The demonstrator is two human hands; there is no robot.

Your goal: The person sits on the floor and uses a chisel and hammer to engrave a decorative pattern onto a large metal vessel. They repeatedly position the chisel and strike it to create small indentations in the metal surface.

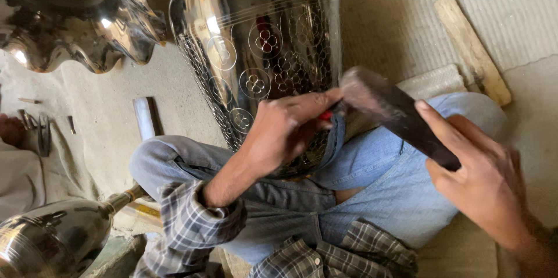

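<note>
Engraved steel vessel point(261, 51) lies braced across the lap w/ patterned side up, so it stays steady. Left hand point(285, 129) pinches a red-tipped punch point(326, 114) against its surface. Right hand point(485, 176) grips a dark hammer point(401, 115), blurred, over the punch.

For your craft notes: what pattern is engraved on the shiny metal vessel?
Circles holding four-petalled flowers over fine mesh on the metal vessel; head view.
</note>
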